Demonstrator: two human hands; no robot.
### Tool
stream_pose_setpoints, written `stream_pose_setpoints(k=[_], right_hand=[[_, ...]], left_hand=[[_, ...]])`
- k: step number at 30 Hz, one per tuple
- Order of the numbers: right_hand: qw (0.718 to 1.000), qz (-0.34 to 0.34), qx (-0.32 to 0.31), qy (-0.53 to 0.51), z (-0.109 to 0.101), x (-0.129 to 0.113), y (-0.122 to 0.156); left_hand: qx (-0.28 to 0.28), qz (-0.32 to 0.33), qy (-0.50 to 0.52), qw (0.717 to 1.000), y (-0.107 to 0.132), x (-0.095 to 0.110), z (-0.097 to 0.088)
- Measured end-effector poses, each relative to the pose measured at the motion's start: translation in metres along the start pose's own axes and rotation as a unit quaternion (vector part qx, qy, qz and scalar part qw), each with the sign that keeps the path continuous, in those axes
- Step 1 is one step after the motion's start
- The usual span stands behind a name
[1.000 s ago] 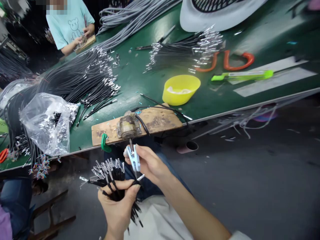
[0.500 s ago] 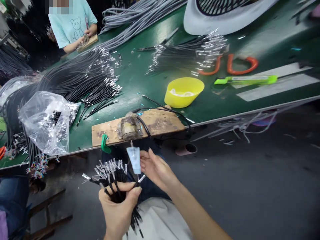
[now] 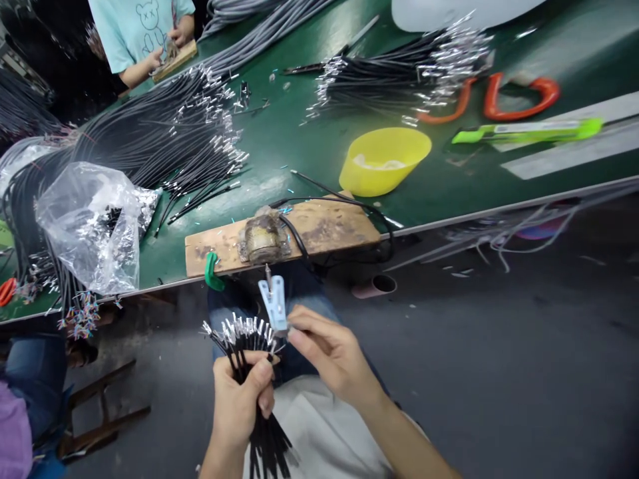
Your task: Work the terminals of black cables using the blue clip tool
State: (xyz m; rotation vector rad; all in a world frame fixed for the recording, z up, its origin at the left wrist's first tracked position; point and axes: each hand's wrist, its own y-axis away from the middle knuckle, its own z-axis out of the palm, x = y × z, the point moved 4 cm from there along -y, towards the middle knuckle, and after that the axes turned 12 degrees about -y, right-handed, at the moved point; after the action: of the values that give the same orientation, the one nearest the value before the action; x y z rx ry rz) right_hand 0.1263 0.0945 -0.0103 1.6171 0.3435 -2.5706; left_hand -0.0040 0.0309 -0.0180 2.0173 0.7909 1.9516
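Note:
My left hand [image 3: 244,392] is closed around a bundle of black cables [image 3: 269,442]. Their silvery, shiny ends [image 3: 247,331] fan out above the thumb, and the dark tails hang below the fist. A light blue clothespin [image 3: 273,303] sits on the thin shaft of a small motor [image 3: 263,238], just above the cable ends. My right hand [image 3: 329,356] has thumb and fingertips pinched at the clothespin's lower end. What lies between those fingertips is too small to make out.
The motor is fixed on a wooden board [image 3: 334,229] at the table edge, with a green clamp [image 3: 212,271]. Beyond lie a yellow cup [image 3: 369,179], a green cutter [image 3: 529,132], orange-handled scissors [image 3: 549,100], cable bundles [image 3: 379,80] and a plastic bag [image 3: 84,226]. A co-worker [image 3: 134,40] sits across.
My right hand's fingers have gone from spread beside the clothespin to a pinch at its lower end. My left hand and its cables appear slightly farther right. The view has tilted down.

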Motion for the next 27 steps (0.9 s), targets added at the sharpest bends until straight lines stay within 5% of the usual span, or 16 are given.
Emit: stream_pose_setpoints(k=[10,17,23,27], right_hand=[[0.999,-0.012,-0.033,0.038,0.006,-0.006,0.0],[0.999,-0.003,-0.025,0.04,0.005,-0.003,0.001],[1.0,-0.004,-0.005,0.028,0.002,-0.002,0.001],[1.0,-0.004,-0.007,0.029,0.002,-0.004,0.001]], left_hand=[[-0.137,-0.048,0.081,0.986,-0.009,-0.02,0.002],[-0.163,-0.048,0.106,0.98,-0.012,-0.031,-0.001],[-0.242,-0.107,0.062,0.962,-0.03,-0.056,-0.006],[-0.285,-0.153,0.038,0.945,-0.032,-0.054,-0.009]])
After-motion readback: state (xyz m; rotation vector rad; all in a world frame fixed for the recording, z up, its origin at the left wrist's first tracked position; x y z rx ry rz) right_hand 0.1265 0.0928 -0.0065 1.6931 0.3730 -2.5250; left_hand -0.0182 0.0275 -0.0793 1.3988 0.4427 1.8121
